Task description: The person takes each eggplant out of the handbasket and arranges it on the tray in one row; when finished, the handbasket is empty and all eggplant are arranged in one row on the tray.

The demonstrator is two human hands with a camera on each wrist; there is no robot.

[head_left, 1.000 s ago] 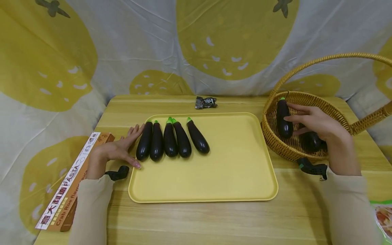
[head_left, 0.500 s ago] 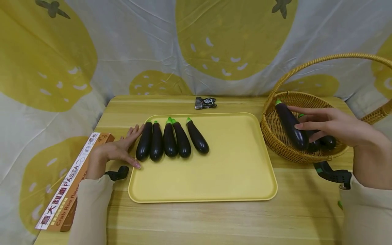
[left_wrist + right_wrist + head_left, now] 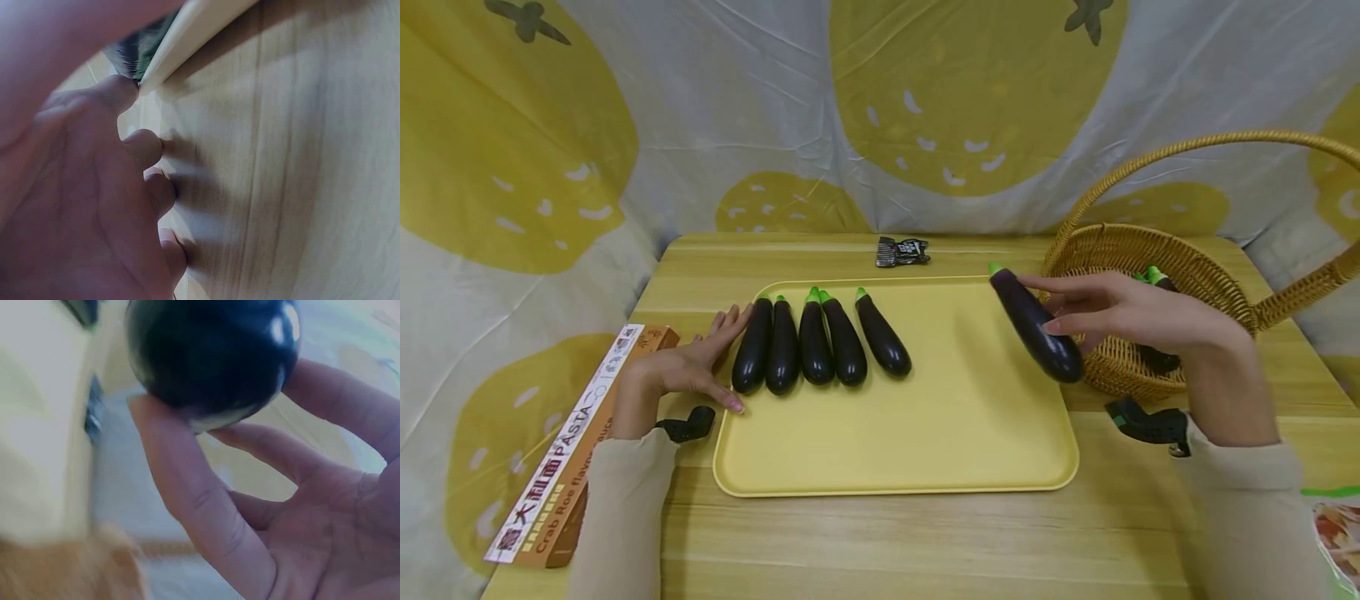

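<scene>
My right hand (image 3: pixel 1135 312) pinches a dark purple eggplant (image 3: pixel 1036 325) between thumb and fingers, over the right edge of the yellow tray (image 3: pixel 925 442). Its green stem points up and away; in the right wrist view the rounded end of the eggplant (image 3: pixel 215 356) fills the top. My left hand (image 3: pixel 700 362) lies with spread fingers at the tray's left rim, thumb on the rim, beside a row of several eggplants (image 3: pixel 816 342). In the left wrist view the fingertips of that hand (image 3: pixel 106 181) touch the wooden table. More eggplants (image 3: pixel 1161 358) lie in the wicker basket, partly hidden by my right hand.
The wicker basket (image 3: pixel 1150 237) with a tall handle stands at the right. A long pasta box (image 3: pixel 580 442) lies left of the tray. Behind the tray is a small black packet (image 3: pixel 902 252); a green-edged packet (image 3: pixel 1337 533) shows at the lower right. A patterned cloth (image 3: pixel 760 100) hangs behind.
My right hand has lifted the eggplant out of the basket and carried it left over the tray's right edge. The left hand and the row of eggplants have not moved.
</scene>
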